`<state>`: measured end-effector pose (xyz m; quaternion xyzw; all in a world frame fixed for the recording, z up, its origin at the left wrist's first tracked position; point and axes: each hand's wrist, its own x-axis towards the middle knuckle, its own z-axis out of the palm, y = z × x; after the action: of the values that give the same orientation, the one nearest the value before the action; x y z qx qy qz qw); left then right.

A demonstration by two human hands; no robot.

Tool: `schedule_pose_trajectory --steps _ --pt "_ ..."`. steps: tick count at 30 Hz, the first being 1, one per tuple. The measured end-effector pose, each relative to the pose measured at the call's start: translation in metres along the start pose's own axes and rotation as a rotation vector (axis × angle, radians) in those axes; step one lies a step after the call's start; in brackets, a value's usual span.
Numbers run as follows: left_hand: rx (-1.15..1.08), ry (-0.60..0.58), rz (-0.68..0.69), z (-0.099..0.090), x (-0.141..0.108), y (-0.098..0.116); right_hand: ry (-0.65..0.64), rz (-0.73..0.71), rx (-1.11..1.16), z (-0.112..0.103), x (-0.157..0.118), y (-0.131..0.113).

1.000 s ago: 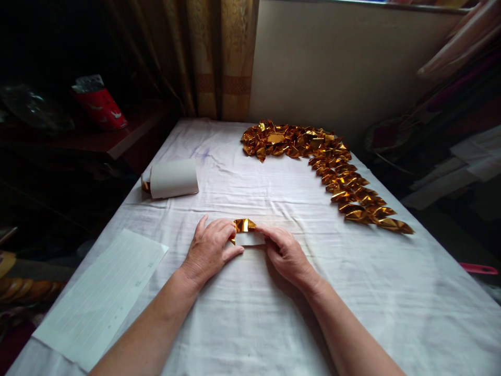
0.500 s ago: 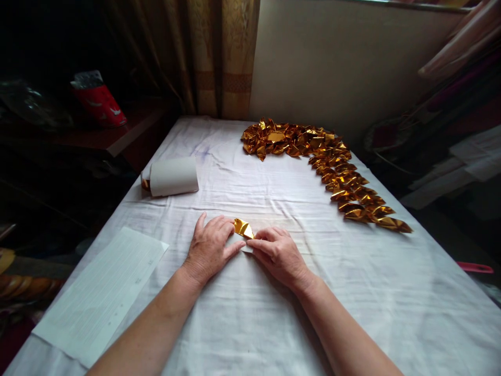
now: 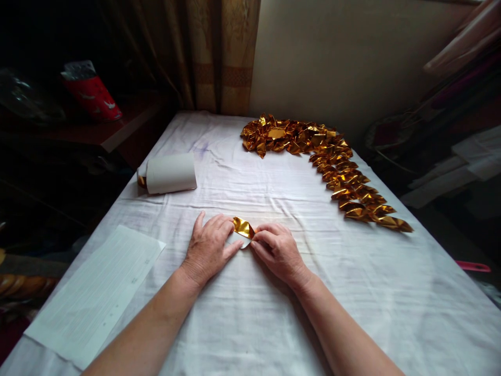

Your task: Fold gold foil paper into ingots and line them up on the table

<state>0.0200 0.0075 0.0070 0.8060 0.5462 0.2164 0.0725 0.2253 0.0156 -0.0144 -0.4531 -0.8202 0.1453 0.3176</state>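
Observation:
Between my hands lies a small piece of gold foil paper [image 3: 243, 228], shiny gold on its far part and white on the part nearer me. My left hand [image 3: 209, 240] rests over its left end, thumb stretched along the white near edge and fingers bent onto the foil. At the right end, my right hand [image 3: 276, 248] pinches the corner between thumb and fingertips. What lies beneath the left fingers is hidden.
Folded gold foil pieces [image 3: 344, 177] sit in a heap and a curving row at the far right of the white cloth [image 3: 250, 318]. A pale roll of paper [image 3: 172, 173] lies at left, a printed sheet [image 3: 97, 297] nearer. A red container [image 3: 94, 96] stands on a dark side surface.
My right fingers have shifted slightly at the foil paper's right corner, and more of its white near part shows. My left hand stays nearly in place. The view has shifted a little.

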Motion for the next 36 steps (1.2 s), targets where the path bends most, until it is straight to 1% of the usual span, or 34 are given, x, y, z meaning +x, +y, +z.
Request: schedule_pose_trajectory --steps 6,12,18,29,36 --pt "0.001 -0.008 -0.013 -0.0006 0.0002 0.0012 0.018 0.002 0.048 0.0023 -0.0002 0.0007" --pt "0.004 0.011 0.003 -0.0001 -0.0005 0.0007 0.037 0.068 0.006 0.0049 0.0024 -0.0052" --pt "0.013 0.027 -0.005 0.0005 0.0002 0.0039 0.033 0.08 -0.015 0.0061 0.0034 -0.006" --pt "0.025 0.023 -0.027 0.0033 -0.0006 0.0053 0.048 0.026 -0.032 0.0082 -0.0002 -0.0027" --pt "0.003 0.034 -0.046 0.0028 0.0001 0.0072 0.025 -0.001 -0.045 0.0089 0.0009 -0.0016"
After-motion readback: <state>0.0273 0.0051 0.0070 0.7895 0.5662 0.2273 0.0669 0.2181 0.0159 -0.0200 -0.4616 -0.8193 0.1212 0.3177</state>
